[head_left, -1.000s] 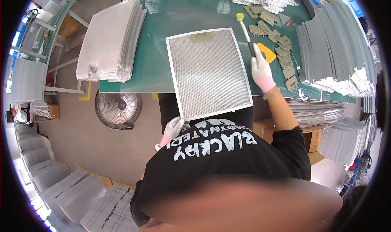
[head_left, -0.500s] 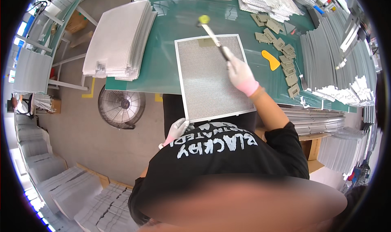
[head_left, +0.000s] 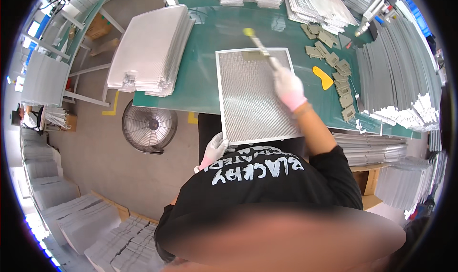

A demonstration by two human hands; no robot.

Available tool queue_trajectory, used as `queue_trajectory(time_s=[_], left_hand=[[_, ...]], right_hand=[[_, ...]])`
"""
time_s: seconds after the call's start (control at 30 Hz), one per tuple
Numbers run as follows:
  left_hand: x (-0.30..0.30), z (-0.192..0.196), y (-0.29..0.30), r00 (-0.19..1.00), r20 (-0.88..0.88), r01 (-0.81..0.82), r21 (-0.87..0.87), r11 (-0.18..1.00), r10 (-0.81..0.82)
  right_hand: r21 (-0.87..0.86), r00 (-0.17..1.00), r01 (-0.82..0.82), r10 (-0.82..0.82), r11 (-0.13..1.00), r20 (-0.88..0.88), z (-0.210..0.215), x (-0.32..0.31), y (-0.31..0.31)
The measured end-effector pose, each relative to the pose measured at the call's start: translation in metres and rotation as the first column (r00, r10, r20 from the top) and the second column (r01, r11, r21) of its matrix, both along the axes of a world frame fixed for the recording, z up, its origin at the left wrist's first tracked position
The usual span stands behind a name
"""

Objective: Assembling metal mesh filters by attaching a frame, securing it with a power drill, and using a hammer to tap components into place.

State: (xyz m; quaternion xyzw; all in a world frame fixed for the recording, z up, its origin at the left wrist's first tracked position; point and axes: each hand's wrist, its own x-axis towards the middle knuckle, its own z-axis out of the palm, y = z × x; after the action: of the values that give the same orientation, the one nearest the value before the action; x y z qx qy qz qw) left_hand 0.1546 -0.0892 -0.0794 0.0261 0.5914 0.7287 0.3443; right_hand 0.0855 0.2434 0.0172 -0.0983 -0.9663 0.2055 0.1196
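Note:
A framed metal mesh filter panel [head_left: 255, 102] lies partly on the green table and juts over its near edge toward my body. My gloved left hand [head_left: 216, 148] grips its near left corner. The gloved right hand [head_left: 289, 88] is closed around the grip of a mallet [head_left: 260, 46], slightly blurred, with a pale handle and a small yellow-green head. That mallet extends across the panel's far edge. A beige latch plate [head_left: 252, 56] sits at this far edge, close to the handle.
Right of the panel are a yellow scraper [head_left: 323, 78] and several loose beige latch plates [head_left: 342, 87]. Mesh sheets [head_left: 148, 47] are stacked at the left, and grey panels [head_left: 393, 76] stand at the right. A floor fan [head_left: 150, 126] is left of the table's near edge.
The whole view has shifted slightly, moving the scene right and down. The mallet is still over the panel's far edge, and both hands keep their holds.

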Motion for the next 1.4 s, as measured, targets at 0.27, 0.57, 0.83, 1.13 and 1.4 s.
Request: queue_trajectory(time_s=[0.27,0.57,0.83,1.13,1.4], left_hand=[[-0.072,0.085,-0.052,0.892,-0.440,0.023,-0.181,0.983,-0.102],[-0.135,0.159,-0.019,0.687,-0.710,-0.056,0.158,0.986,0.153],[-0.247,0.153,-0.056,0.480,-0.706,-0.712,-0.661,0.239,-0.521],[-0.246,0.171,-0.054,0.674,-0.585,-0.613,-0.783,0.100,-0.451],[-0.271,0.213,-0.090,0.701,-0.590,-0.547,-0.805,0.229,-0.400]], right_hand=[[0.319,0.903,0.201,-0.049,0.926,-0.427,0.054,0.100,0.094],[-0.531,0.717,-0.157,-0.274,0.833,-0.642,0.128,0.229,0.104],[-0.303,0.238,0.476,-0.453,0.826,-0.859,0.274,0.362,0.270],[0.286,0.366,0.922,-0.829,0.261,-0.424,0.333,0.359,0.395],[-0.194,0.045,0.885,-0.492,0.423,-0.869,0.286,0.331,0.336]])
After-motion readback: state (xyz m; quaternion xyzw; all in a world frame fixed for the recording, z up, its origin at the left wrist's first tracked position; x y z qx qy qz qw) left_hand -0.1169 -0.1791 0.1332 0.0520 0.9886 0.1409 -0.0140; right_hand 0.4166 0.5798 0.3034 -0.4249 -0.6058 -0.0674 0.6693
